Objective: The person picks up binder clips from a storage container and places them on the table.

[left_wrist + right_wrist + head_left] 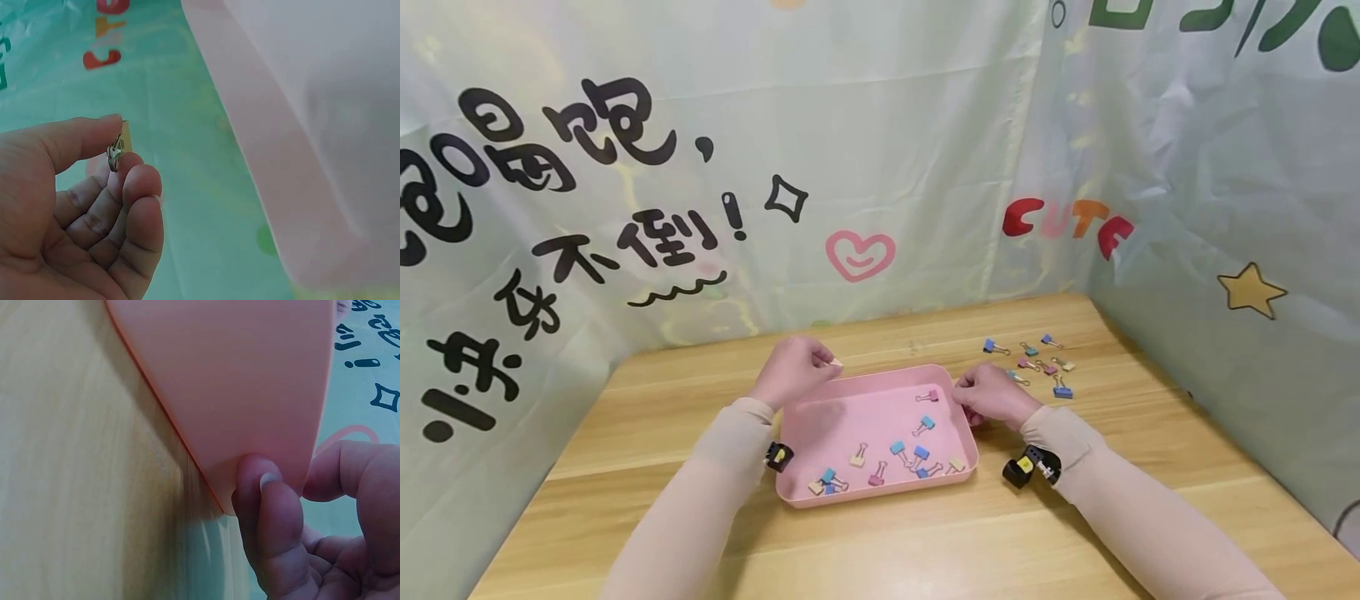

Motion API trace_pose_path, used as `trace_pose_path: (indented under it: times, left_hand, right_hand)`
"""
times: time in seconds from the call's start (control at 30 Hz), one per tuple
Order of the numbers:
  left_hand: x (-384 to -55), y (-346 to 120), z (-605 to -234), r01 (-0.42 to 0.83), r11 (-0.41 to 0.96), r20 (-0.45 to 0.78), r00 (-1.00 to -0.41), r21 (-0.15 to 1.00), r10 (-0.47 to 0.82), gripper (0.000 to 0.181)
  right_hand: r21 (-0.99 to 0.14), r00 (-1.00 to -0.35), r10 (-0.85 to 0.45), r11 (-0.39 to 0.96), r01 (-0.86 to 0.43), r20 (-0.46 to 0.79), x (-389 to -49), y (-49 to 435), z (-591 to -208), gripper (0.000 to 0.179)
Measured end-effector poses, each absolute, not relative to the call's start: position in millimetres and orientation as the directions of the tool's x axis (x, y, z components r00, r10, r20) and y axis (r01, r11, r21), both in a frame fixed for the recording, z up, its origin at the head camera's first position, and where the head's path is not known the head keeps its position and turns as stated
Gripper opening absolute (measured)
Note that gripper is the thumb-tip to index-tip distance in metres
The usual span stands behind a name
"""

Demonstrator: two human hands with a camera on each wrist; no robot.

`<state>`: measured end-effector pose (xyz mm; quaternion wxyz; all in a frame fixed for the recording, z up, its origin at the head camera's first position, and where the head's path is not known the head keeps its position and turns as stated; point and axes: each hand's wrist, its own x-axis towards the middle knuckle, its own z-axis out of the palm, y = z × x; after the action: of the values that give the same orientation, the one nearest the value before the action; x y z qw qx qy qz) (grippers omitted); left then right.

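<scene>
My left hand (793, 368) is at the back left corner of a shallow pink tray (842, 425). Between its thumb and fingertips it pinches a small pale yellow binder clip (127, 137) with metal wire handles. On the tray's right side, my right hand (997, 393) grips the wall, fingertips (265, 500) against the outside and thumb at the rim. Several binder clips lie in the tray, mostly along the front: a cream one (859, 455), a pink one (877, 474) and blue ones (921, 453) among them. Another pink clip (932, 396) lies near the back right.
Several more binder clips, such as a blue one (1063, 388) and a teal one (1030, 350), lie scattered on the wooden table (925, 542) to the right of the tray. Printed cloth (925, 167) hangs behind the table and along its right side.
</scene>
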<state>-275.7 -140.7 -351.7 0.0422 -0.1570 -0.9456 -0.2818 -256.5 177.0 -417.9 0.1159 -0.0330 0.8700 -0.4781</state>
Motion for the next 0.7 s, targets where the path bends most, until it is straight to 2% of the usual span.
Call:
trace_pose_path:
  times: [0.27,0.47,0.7]
  left_hand:
    - [-276,-188,-351,0.272,0.829,0.172,-0.961,0.488,0.214,0.029]
    - [-274,-226,-358,0.178,0.821,0.112,-0.984,0.543,0.139,0.031]
    - [-274,-270,-372,0.155,0.868,0.155,-0.984,0.472,0.091,0.028]
  right_hand:
    - [-0.840,-0.970,-0.178,0.540,0.045,-0.167,-257,174,-420,0.011]
    - [-0.836,-0.973,-0.168,0.548,0.039,-0.156,-256,173,-420,0.011]
    - [-0.837,-0.973,-0.171,0.546,0.035,-0.152,-257,177,-421,0.013]
